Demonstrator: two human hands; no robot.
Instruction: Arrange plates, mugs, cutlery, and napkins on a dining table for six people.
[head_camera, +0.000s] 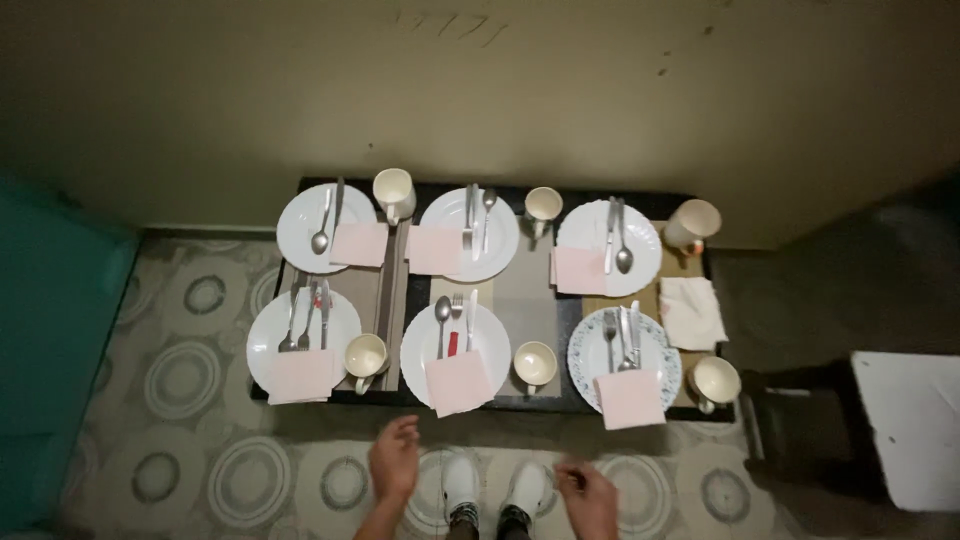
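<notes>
While both hands hang empty, the left hand (394, 461) open and the right hand (588, 493) loosely curled, the nearest pale pink folded paper napkin (458, 383) overhangs the near-middle round white plate (496, 345); each setting pairs cutlery with a cream mug (535, 363) on its right.

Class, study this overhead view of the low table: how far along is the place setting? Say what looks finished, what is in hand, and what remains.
Done: six plates, such as the near middle plate, each carry cutlery and a pink napkin, with a cup beside each. In hand: nothing; the left hand and right hand hover empty before the table. Left: perhaps only the loose white napkin at the right end.
</notes>
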